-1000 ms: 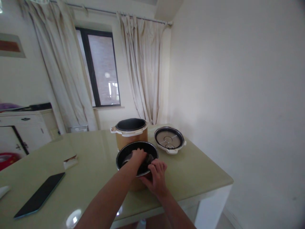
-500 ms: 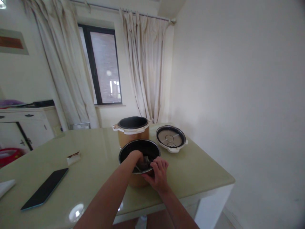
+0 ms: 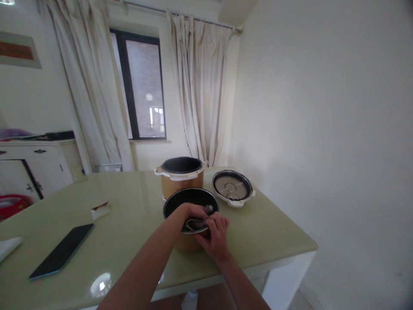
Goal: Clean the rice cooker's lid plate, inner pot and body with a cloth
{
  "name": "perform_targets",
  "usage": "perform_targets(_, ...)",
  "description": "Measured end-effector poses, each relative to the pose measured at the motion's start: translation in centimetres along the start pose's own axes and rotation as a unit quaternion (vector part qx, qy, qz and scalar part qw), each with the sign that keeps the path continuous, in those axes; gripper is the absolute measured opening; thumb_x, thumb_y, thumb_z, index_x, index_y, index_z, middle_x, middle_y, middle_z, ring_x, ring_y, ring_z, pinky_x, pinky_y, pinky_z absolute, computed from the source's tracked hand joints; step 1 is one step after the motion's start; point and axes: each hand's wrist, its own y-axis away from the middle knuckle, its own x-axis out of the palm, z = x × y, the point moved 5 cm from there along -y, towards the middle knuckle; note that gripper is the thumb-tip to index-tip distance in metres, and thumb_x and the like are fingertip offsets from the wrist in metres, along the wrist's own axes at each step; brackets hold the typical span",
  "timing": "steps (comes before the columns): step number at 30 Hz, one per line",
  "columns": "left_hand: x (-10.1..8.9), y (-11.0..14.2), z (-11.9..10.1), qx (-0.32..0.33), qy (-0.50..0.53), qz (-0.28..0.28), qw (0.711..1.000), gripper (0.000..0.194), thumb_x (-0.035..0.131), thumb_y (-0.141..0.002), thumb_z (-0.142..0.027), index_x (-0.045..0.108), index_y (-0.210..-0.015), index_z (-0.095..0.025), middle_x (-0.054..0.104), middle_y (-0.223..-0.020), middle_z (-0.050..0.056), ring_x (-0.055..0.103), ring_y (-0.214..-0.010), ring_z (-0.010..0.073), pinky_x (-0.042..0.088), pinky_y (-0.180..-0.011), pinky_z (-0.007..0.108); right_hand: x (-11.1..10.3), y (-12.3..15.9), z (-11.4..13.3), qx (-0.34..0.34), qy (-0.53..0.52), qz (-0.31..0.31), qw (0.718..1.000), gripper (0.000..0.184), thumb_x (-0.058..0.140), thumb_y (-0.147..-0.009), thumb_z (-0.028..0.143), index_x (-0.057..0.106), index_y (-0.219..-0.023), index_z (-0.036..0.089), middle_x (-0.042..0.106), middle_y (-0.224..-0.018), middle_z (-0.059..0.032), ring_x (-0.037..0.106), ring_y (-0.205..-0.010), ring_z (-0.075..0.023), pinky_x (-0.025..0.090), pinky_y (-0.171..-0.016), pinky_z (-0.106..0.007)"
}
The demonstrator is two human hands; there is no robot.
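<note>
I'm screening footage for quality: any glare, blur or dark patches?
Head view: bright glare on the table, lower left; bright patches in the window. Head view: soft overall, little fine detail on the hands; the front pot is dark inside.

Pretty minimal look tbh: slim, smooth bare left forearm [image 3: 150,262] around 7 o'clock, slim bare right forearm [image 3: 237,277] around 5. Bare left hand [image 3: 196,210] and bare right hand [image 3: 215,234] near 6, nails too small to make out.
</note>
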Motion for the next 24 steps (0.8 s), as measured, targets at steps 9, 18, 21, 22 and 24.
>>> perform_targets(9,-1.5,0.7,-1.2,-0.068,-0.199,-0.104,0.972,0.043,0.071,-0.08,-0.023,0.072,-0.123,-0.021,0.071,-0.132,0.015,0.066,-0.119,0.0347,0.053,-0.1,0.049,-0.4,-0.3,0.4,0.003,-0.003,-0.006,1.0,0.042,0.055,-0.098,0.064,0.057,-0.105,0.023,0.061,-0.103,-0.0083,0.058,-0.103,-0.029,0.04,-0.091,-0.046)
perform_targets(18,-2.7,1.8,-1.1,-0.19,-0.28,-0.181,0.923,0.044,0.047,-0.095,-0.009,0.073,-0.13,-0.011,0.067,-0.136,0.028,0.057,-0.135,0.0441,0.051,-0.102,0.062,-0.5,-0.4,0.6,-0.006,0.017,-0.003,1.0,0.043,0.049,-0.1,0.065,0.055,-0.104,0.023,0.06,-0.101,-0.0078,0.058,-0.103,-0.028,0.039,-0.091,-0.044)
perform_targets(21,-2.7,1.3,-0.5,-0.226,-0.273,-0.168,0.92,0.042,0.055,-0.092,-0.012,0.073,-0.13,-0.009,0.07,-0.129,0.03,0.065,-0.125,0.0455,0.056,-0.094,0.063,-0.4,-0.4,0.5,-0.004,0.028,0.001,1.0,0.043,0.049,-0.1,0.065,0.055,-0.104,0.022,0.06,-0.102,-0.0081,0.058,-0.104,-0.028,0.038,-0.092,-0.043)
perform_targets(22,-2.8,1.3,-0.2,-0.23,-0.271,-0.163,0.92,0.042,0.059,-0.091,-0.014,0.074,-0.129,-0.01,0.07,-0.128,0.03,0.066,-0.124,0.045,0.057,-0.094,0.061,-0.3,-0.4,0.5,-0.005,0.028,0.002,1.0,0.044,0.05,-0.1,0.065,0.055,-0.103,0.022,0.06,-0.102,-0.0081,0.058,-0.104,-0.0281,0.038,-0.092,-0.043)
perform_targets(24,-3.0,1.5,0.6,-0.227,-0.268,-0.153,0.924,0.043,0.066,-0.086,-0.015,0.074,-0.129,-0.01,0.07,-0.129,0.029,0.067,-0.125,0.0431,0.058,-0.096,0.057,-0.4,-0.4,0.6,-0.006,0.025,0.0,1.0,0.044,0.051,-0.099,0.066,0.055,-0.102,0.022,0.06,-0.101,-0.008,0.058,-0.104,-0.0281,0.038,-0.092,-0.043)
